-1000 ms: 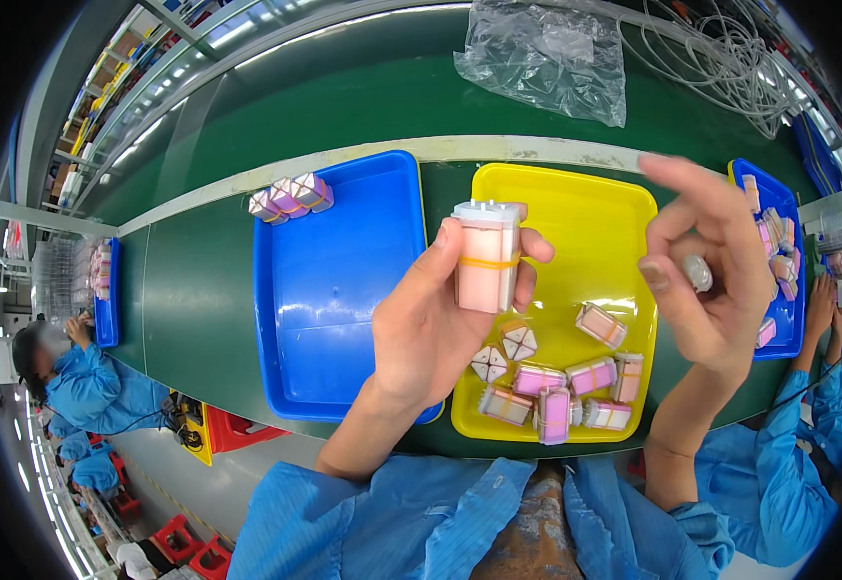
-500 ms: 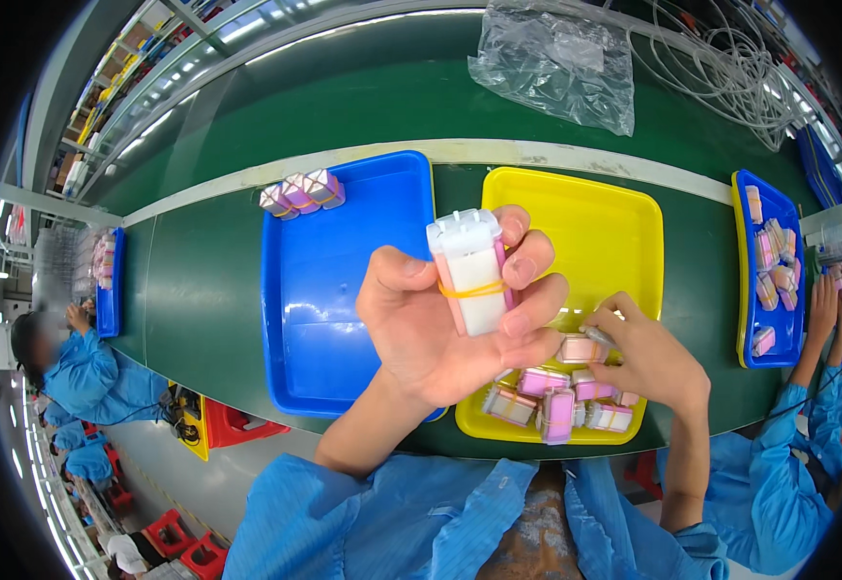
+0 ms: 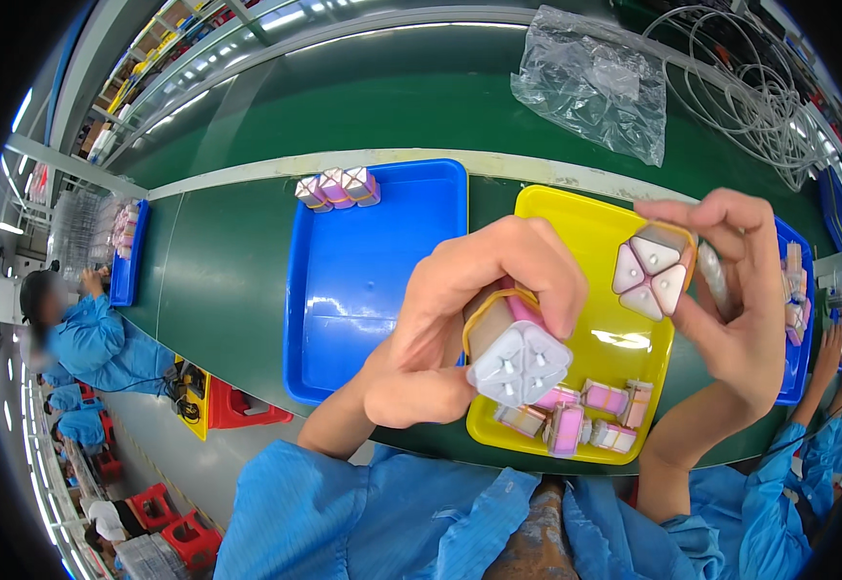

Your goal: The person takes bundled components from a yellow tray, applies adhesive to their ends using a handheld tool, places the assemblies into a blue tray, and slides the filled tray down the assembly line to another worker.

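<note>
My left hand (image 3: 431,324) is closed around a bundle (image 3: 521,363) bound with a yellow rubber band, its translucent end of several triangular pieces tilted toward me. Closed on a second banded bundle (image 3: 649,272), my right hand (image 3: 742,309) holds it up over the yellow tray (image 3: 590,215); white and pinkish triangular ends face me. Something clear (image 3: 714,277) lies against the right palm, too hidden to name. Several pink-and-white bundles (image 3: 566,430) lie jumbled at the near end of the yellow tray.
Left of the yellow tray is a blue tray (image 3: 373,275) with a row of banded bundles (image 3: 339,188) at its far left corner. Another blue tray (image 3: 790,387) stands right, beside a co-worker's hands (image 3: 830,358). A plastic bag (image 3: 595,82) and coiled cables (image 3: 730,97) lie behind.
My right hand has risen from the yellow tray with a bundle. My left hand has turned its bundle from upright to end-on and moved slightly right. The view has shifted slightly.
</note>
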The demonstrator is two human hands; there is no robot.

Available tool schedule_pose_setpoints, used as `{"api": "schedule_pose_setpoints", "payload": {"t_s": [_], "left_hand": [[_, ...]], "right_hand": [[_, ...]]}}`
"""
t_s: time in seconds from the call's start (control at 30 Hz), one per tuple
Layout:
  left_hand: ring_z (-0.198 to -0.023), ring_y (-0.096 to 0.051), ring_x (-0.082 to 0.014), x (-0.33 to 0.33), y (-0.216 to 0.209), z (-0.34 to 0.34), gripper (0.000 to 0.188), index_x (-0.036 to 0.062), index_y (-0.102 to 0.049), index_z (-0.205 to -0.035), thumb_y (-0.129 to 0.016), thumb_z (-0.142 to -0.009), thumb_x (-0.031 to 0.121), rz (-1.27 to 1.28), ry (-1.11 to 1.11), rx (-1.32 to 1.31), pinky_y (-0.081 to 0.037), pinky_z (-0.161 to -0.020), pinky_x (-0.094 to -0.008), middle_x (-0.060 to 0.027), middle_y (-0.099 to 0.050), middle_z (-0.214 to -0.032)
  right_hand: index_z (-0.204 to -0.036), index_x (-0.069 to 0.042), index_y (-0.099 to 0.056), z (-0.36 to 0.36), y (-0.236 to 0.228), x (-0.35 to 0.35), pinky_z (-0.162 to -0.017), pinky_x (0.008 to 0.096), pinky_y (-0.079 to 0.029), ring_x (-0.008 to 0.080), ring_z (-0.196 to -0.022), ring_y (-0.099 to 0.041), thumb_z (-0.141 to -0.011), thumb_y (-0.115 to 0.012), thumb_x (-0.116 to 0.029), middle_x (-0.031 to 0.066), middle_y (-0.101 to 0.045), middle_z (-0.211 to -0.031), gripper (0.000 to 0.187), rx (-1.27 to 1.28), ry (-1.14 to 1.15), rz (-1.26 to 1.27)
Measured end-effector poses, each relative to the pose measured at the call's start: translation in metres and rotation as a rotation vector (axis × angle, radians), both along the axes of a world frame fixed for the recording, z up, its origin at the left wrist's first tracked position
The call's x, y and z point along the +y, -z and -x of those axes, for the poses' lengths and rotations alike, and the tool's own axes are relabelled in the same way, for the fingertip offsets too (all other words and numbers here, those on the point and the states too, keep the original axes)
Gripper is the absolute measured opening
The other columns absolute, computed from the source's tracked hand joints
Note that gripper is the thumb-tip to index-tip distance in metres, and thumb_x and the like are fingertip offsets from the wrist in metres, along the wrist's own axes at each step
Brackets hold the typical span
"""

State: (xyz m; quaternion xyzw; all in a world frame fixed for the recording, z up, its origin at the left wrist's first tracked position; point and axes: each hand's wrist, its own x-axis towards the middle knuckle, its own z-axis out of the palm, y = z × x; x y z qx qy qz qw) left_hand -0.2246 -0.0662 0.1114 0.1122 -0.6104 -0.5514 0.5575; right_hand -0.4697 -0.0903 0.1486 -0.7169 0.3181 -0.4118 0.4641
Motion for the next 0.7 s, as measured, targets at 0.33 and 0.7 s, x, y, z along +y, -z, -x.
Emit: {"api": "schedule_pose_setpoints", "payload": {"t_s": [0.33,0.7], "left_hand": [[-0.098,-0.056,-0.0292,-0.059,0.016,-0.09,0.037,0.0041,-0.062,-0.103,-0.076,-0.07,0.002,0.233,-0.629,-1.303,-0.046,-0.088,-0.0375,-0.0112,-0.062,-0.1],[-0.096,-0.058,-0.0264,-0.087,0.052,-0.111,0.046,0.0061,-0.063,-0.115,-0.078,-0.074,0.018,0.491,-1.064,-1.614,-0.043,-0.093,-0.0391,-0.0136,-0.059,-0.111]], "right_hand": [[-0.121,0.003,-0.05,-0.001,0.011,-0.021,-0.086,0.0239,-0.046,0.0117,-0.102,-0.057,-0.072,-0.072,0.003,0.0101,-0.054,-0.115,0.054,0.153,-0.116,-0.037],[-0.116,-0.001,-0.058,-0.039,0.045,-0.039,-0.084,0.0256,-0.046,0.0144,-0.1,-0.059,-0.074,-0.072,0.009,0.0142,-0.06,-0.121,0.045,-0.277,-0.189,-0.001]]}}
